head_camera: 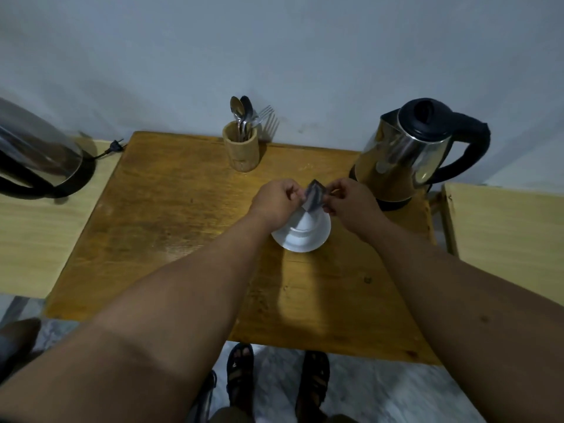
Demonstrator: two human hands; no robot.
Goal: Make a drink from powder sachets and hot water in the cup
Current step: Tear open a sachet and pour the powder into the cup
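A small dark powder sachet (314,196) is held above a white cup (308,222) that stands on a white saucer (293,244) in the middle of the wooden table (183,209). My left hand (274,203) pinches the sachet's left side and my right hand (348,203) pinches its right side. The hands and sachet hide most of the cup's opening. A steel electric kettle (409,151) with a black lid and handle stands at the table's back right, just beyond my right hand.
A wooden holder (241,151) with spoons and forks stands at the table's back edge by the wall. A second kettle (36,154) sits on a pale surface at the left, its plug (114,145) lying loose. Another pale surface (503,233) is at the right. My sandalled feet (274,380) are below.
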